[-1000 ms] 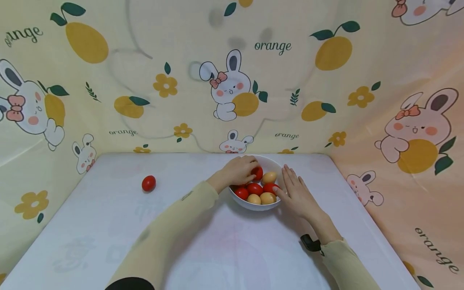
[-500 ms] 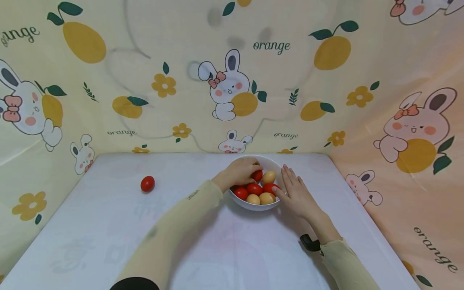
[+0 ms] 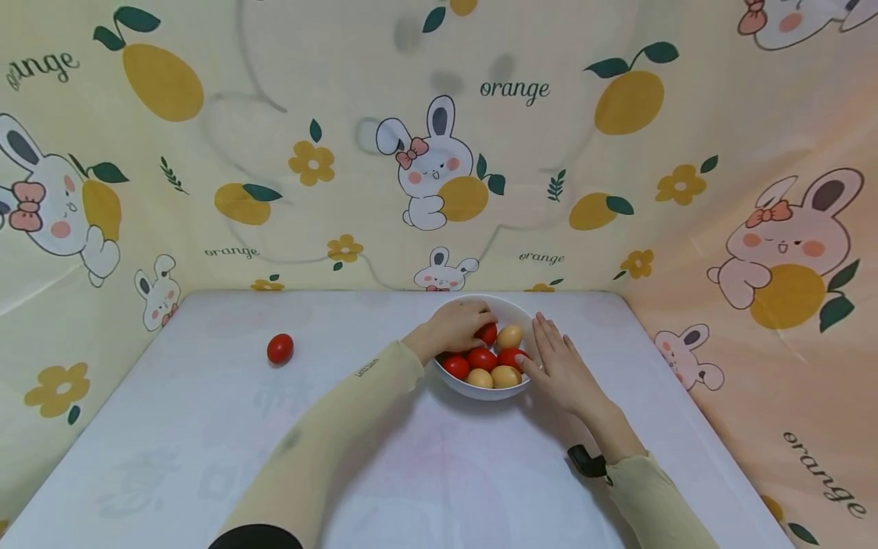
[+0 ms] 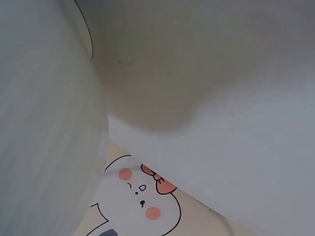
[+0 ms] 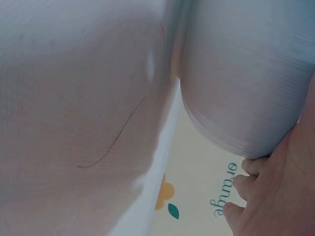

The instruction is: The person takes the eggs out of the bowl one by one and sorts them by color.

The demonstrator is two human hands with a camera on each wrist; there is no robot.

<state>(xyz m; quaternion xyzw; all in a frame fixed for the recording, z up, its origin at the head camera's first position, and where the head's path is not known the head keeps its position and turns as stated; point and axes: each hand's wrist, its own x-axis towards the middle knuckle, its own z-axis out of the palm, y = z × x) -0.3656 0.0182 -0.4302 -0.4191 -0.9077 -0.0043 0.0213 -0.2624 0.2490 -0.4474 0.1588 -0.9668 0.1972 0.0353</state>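
A white bowl stands near the table's back edge and holds several red eggs and several tan eggs. My left hand reaches over its left rim, the fingers curled round one red egg inside; part of that egg is hidden. Against the bowl's right side lies my right hand, fingers straight and thumb over the rim close to a red egg. In the right wrist view those fingers touch the bowl's outer wall. The left wrist view does not show the left hand.
A single red egg lies on the white table to the left, well apart from the bowl. Patterned cloth with rabbits and oranges rises behind the table and along both sides.
My left hand and forearm have shifted slightly to the right, and the red egg in its fingers sits a little lower. The right hand and the bowl have stayed in place.
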